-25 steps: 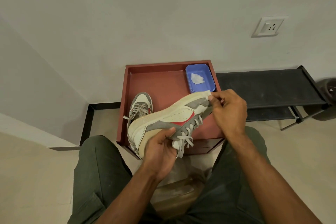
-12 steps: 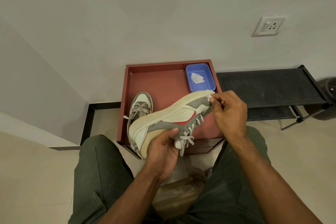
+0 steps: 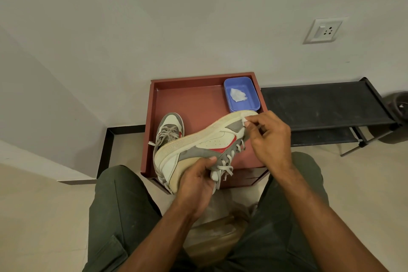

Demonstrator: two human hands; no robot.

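nearest me, between my knees, a crumpled brown bag [image 3: 218, 227] sits on the floor. just above it my left hand [image 3: 196, 180] grips the sneaker [image 3: 205, 141] at its heel end, thumb across the grey side panel and the other fingers curled under the collar.

the sneaker is held in the air on its side, over the near edge of the red tabletop [image 3: 194, 99]. its long axis runs from the heel at 8 o'clock to the toe at 2 o'clock. that's the relation i work from — the toe lies at about 10 o'clock of my right hand [image 3: 268, 139], touching its fingertips, and this hand is the nearer one. the right fingers [image 3: 254, 120] are closed in a pinch on a small white wipe [image 3: 244, 119], pressed to the toe's rubber edge. i judge the next stroke should follow the sole line back toward 8 o'clock.

behind the held heel the second sneaker [image 3: 169, 127] stands upright on the tabletop — touching it or just beside it, i cannot tell. further off at 1 o'clock, a blue tub [image 3: 254, 104] holds a white wad [image 3: 237, 95]. a black rack [image 3: 320, 104] stands at 3 o'clock, with a wall socket [image 3: 323, 30] above.
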